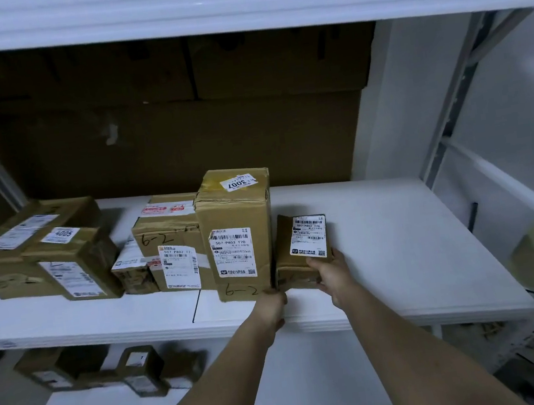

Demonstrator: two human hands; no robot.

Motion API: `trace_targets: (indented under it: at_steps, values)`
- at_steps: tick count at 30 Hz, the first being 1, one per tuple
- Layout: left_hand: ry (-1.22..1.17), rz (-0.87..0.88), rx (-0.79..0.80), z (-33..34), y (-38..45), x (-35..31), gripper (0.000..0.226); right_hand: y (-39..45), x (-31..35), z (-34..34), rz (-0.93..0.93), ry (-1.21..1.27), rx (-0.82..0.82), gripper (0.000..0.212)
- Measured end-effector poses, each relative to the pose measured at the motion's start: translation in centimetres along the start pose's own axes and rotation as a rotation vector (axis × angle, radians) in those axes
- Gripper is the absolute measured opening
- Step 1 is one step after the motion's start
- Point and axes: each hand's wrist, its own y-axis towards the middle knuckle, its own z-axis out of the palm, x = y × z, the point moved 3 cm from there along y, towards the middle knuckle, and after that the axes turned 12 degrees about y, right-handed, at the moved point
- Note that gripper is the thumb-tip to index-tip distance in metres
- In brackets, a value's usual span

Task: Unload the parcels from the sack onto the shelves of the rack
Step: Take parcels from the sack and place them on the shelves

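Note:
A small brown parcel (299, 252) with a white label stands on the white middle shelf (401, 252) of the rack, right beside a tall brown box (239, 233) marked 3007 and 6-2. My right hand (331, 273) grips the small parcel's lower right corner. My left hand (272, 303) rests at the shelf's front edge, its fingertips touching the bottom where the tall box and the small parcel meet. The sack is not in view.
More brown boxes (169, 245) line the shelf to the left, up to a stack (44, 252) marked 4005. Large cartons (162, 114) stand behind. The lower shelf holds several parcels (138, 372). A grey rack upright (455, 99) rises on the right.

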Motion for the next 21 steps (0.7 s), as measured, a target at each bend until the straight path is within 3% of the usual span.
trace_targets:
  at_steps: [14, 21]
  values:
    - [0.015, -0.026, 0.0, -0.2, 0.4, 0.0, 0.039, 1.0, 0.2, 0.5, -0.014, -0.036, 0.005, 0.056]
    - [0.051, -0.032, 0.005, -0.4, 0.5, -0.1, 0.02, 1.0, 0.1, 0.3, -0.034, -0.038, -0.01, 0.058]
